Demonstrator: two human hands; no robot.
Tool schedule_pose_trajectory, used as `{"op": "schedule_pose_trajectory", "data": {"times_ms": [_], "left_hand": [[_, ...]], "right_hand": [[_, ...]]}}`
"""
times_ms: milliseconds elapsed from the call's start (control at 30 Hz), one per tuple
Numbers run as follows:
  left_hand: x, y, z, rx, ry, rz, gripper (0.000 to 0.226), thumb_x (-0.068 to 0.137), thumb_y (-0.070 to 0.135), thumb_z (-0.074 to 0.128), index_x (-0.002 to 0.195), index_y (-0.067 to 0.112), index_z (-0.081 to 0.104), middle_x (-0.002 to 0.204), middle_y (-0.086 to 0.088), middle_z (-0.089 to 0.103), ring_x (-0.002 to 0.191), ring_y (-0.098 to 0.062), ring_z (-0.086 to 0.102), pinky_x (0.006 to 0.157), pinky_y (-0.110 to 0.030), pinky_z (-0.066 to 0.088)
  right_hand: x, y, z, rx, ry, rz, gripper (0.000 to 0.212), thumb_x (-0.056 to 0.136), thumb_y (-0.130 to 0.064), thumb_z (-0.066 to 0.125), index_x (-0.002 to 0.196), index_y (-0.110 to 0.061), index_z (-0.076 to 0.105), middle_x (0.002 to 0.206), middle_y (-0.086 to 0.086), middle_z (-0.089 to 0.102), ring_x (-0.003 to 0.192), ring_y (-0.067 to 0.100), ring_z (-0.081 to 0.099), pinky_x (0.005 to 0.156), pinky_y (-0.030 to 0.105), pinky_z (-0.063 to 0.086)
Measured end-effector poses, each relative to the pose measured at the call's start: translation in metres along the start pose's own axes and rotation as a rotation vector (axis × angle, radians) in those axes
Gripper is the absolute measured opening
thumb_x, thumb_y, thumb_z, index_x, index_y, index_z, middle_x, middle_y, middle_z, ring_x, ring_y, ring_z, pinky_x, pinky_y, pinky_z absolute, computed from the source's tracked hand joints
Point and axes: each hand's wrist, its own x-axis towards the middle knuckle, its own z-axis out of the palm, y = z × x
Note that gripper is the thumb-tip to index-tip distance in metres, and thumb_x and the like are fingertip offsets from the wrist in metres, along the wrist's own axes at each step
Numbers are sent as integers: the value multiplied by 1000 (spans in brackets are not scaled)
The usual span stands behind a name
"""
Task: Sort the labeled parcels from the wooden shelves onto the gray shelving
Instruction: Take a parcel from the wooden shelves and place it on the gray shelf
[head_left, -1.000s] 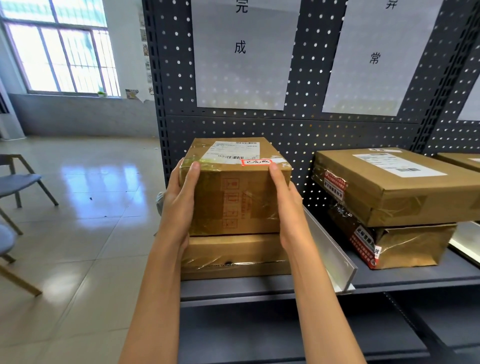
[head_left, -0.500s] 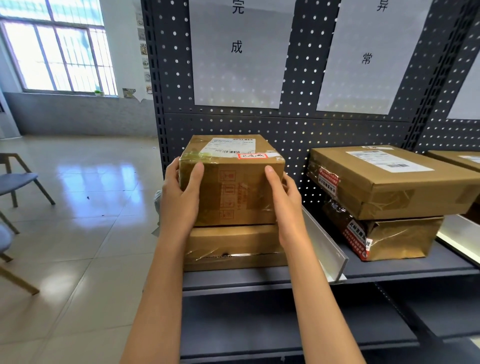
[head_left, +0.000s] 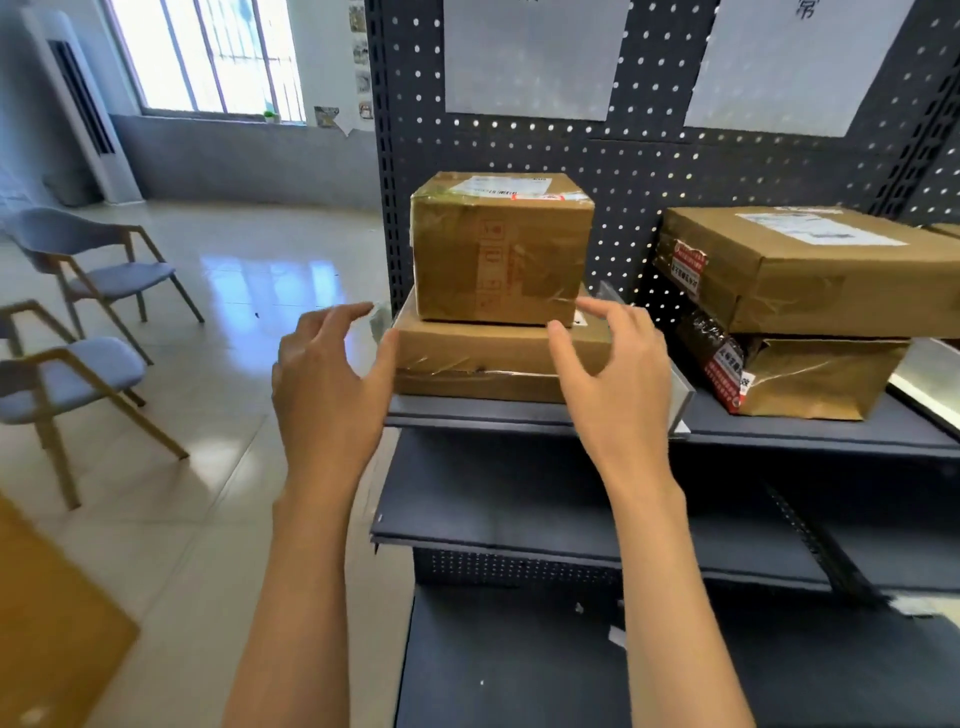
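Observation:
A taped brown parcel (head_left: 501, 249) with a white label and a red sticker on top sits on a flat brown parcel (head_left: 483, 361) at the left end of the gray shelving (head_left: 805, 434). My left hand (head_left: 327, 384) hovers in front of the stack's left side, fingers spread and loose, holding nothing. My right hand (head_left: 615, 374) hovers before the stack's right side, fingers relaxed, apart from the boxes.
A white divider (head_left: 675, 374) separates this stack from a second stack of two parcels (head_left: 810, 312) to the right. Lower gray shelves (head_left: 493, 530) lie below. Two chairs (head_left: 78, 322) stand on the tiled floor at left. A wooden surface's corner (head_left: 47, 629) shows at the lower left.
Both hands have let go of the top parcel and drawn back toward me. The parcel stays on the flat box. The camera has pulled back and turned a little left.

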Motion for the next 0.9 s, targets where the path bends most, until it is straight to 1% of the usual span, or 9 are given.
{"op": "schedule_pose_trajectory", "data": {"times_ms": [67, 133, 200, 300, 433, 533, 700, 800, 900], "left_hand": [[-20, -7, -19, 46, 29, 27, 29, 92, 30, 61, 117, 17, 65, 123, -8, 60, 114, -29, 53, 93, -38, 39], [-40, -15, -39, 116, 58, 25, 26, 92, 29, 61, 115, 16, 66, 121, -8, 61, 112, -28, 53, 89, -34, 38], [-60, -25, -60, 202, 85, 7, 26, 92, 30, 61, 114, 16, 66, 119, -9, 62, 111, -28, 52, 87, -33, 38], [-85, -40, -90, 291, 87, -5, 27, 92, 33, 60, 110, 14, 68, 113, -10, 64, 106, -30, 56, 86, -42, 45], [-105, -56, -131, 371, 100, -57, 28, 92, 34, 60, 110, 15, 68, 113, -8, 66, 104, -27, 57, 83, -40, 44], [-113, -70, -166, 418, 147, -74, 25, 91, 32, 61, 108, 15, 68, 111, -7, 66, 103, -26, 57, 84, -41, 45], [-113, -111, -238, 458, 283, -137, 22, 91, 29, 60, 104, 14, 68, 108, -8, 65, 99, -28, 56, 82, -41, 42], [-114, -141, -290, 513, 345, -192, 23, 91, 33, 58, 105, 16, 67, 109, -7, 64, 99, -26, 56, 84, -43, 45], [-118, -176, -350, 565, 434, -251, 22, 91, 33, 59, 105, 18, 67, 109, -6, 64, 100, -26, 56, 82, -41, 46]], "right_hand": [[-15, -6, -3, -33, -28, -68, 33, 92, -38, 58, 119, -19, 60, 117, -4, 55, 114, 13, 45, 99, 33, 39], [-33, -13, -2, -17, -68, -116, 34, 92, -39, 57, 118, -18, 60, 114, -2, 58, 111, 16, 48, 96, 37, 42], [-54, -17, 2, 35, -121, -144, 34, 91, -39, 58, 117, -17, 61, 111, 0, 60, 106, 18, 52, 93, 35, 44], [-88, -25, 12, 96, -202, -157, 32, 90, -38, 59, 114, -16, 63, 109, 0, 62, 102, 19, 54, 87, 33, 42], [-118, -51, 24, 138, -297, -202, 29, 90, -35, 62, 113, -17, 63, 107, 0, 61, 100, 19, 54, 86, 36, 44], [-131, -82, 36, 150, -337, -258, 30, 90, -35, 63, 113, -17, 63, 109, 1, 62, 102, 20, 54, 88, 40, 45], [-156, -144, 74, 217, -385, -319, 30, 90, -35, 62, 114, -18, 64, 110, 2, 62, 104, 23, 54, 89, 44, 46], [-178, -188, 109, 278, -434, -318, 29, 89, -33, 64, 113, -18, 65, 109, 1, 62, 104, 23, 54, 91, 41, 45], [-209, -241, 151, 334, -520, -350, 28, 87, -32, 66, 112, -18, 66, 109, -1, 62, 106, 20, 53, 91, 36, 42]]}}
